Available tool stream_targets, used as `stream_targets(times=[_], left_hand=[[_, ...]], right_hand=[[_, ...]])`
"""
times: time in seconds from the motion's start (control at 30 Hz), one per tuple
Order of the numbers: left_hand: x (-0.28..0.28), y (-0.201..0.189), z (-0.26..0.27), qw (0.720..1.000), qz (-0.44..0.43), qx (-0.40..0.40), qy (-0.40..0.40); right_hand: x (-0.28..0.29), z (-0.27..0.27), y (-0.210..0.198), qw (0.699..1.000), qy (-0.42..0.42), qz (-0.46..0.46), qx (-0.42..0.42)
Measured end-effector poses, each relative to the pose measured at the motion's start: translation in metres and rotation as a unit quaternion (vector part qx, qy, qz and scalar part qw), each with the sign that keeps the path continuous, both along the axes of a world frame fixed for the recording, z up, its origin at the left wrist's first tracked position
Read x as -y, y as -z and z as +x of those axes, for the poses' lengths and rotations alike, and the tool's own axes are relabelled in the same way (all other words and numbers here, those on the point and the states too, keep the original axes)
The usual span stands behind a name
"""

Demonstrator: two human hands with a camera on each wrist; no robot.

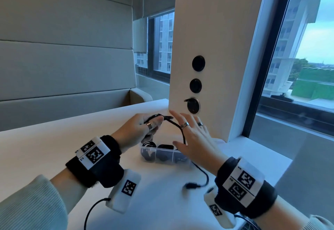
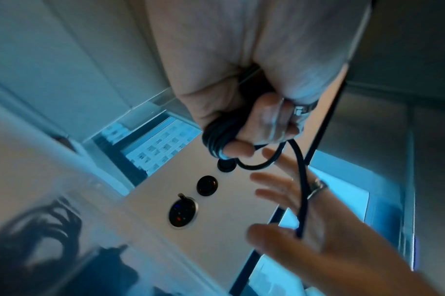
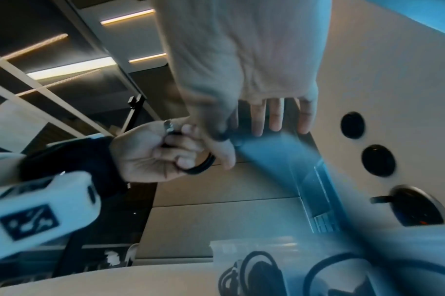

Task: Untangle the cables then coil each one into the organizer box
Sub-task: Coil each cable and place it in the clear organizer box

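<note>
My left hand [image 1: 153,124] is held above the clear organizer box [image 1: 144,147] and grips a small coil of black cable [image 2: 216,138] wound round its fingers. From that coil the cable [image 1: 178,126] arcs right and passes between the thumb and palm of my right hand [image 1: 191,134]. That hand has straight, spread fingers and does not grip the cable. The loose end runs down to the table and ends in a plug [image 1: 192,186]. Other black cables lie coiled in the box's compartments [image 3: 256,266].
A white pillar [image 1: 213,49] with three round black sockets [image 1: 195,85] stands just behind the hands. Beyond it on the right is a window, and a padded bench wall [image 1: 63,67] is on the left. The white table [image 1: 45,148] carries the box.
</note>
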State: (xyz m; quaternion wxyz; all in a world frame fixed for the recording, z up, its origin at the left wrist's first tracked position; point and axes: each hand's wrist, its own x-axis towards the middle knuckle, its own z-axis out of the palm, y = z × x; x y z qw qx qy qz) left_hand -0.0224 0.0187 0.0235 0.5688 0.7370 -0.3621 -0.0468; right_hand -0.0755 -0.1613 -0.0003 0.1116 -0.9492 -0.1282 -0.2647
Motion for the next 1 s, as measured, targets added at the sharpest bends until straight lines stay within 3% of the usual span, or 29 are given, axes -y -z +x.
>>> stream_targets(times=[0.07,0.17,0.27,0.37,0.43,0.47,0.5,0.57,0.63,0.7,0.73,0.87,1.0], left_hand=[[0.002,-0.003,-0.003,0.997,-0.058,-0.039,0.012],[-0.003,-0.006,-0.004,0.997,-0.071,-0.033,0.015],[-0.015,-0.007,0.0,0.994,0.054,0.097,-0.026],[-0.025,-0.008,0.007,0.951,0.187,0.228,-0.098],[-0.027,-0.009,0.011,0.917,0.234,0.286,-0.149],[-0.027,-0.01,0.012,0.902,0.251,0.309,-0.167],[-0.026,-0.009,0.014,0.889,0.268,0.327,-0.174],[-0.022,-0.007,0.015,0.873,0.307,0.342,-0.164],[-0.02,-0.004,0.016,0.862,0.349,0.339,-0.14],[-0.02,0.0,0.017,0.871,0.362,0.317,-0.102],[-0.02,0.003,0.017,0.877,0.359,0.311,-0.08],[-0.018,0.008,0.003,0.915,0.298,0.271,0.0],[-0.02,0.0,-0.012,0.96,0.198,0.177,0.09]], right_hand=[[-0.006,0.002,0.004,0.996,-0.055,0.063,0.033],[-0.004,-0.001,-0.004,0.967,-0.096,0.232,0.035],[0.002,-0.005,-0.012,0.951,-0.09,0.293,0.031],[0.008,-0.008,-0.016,0.956,-0.074,0.284,0.017],[0.011,-0.012,-0.018,0.961,-0.067,0.261,-0.063],[0.011,-0.015,-0.02,0.949,-0.086,0.276,-0.123],[0.01,-0.018,-0.021,0.922,-0.122,0.318,-0.184],[0.008,-0.02,-0.022,0.823,-0.209,0.46,-0.26],[0.008,-0.02,-0.025,0.711,-0.273,0.589,-0.27],[0.008,-0.017,-0.027,0.645,-0.311,0.651,-0.253],[0.008,-0.014,-0.028,0.638,-0.315,0.66,-0.243],[0.003,-0.005,-0.03,0.696,-0.252,0.641,-0.203],[-0.003,-0.007,-0.03,0.715,-0.257,0.616,-0.207]])
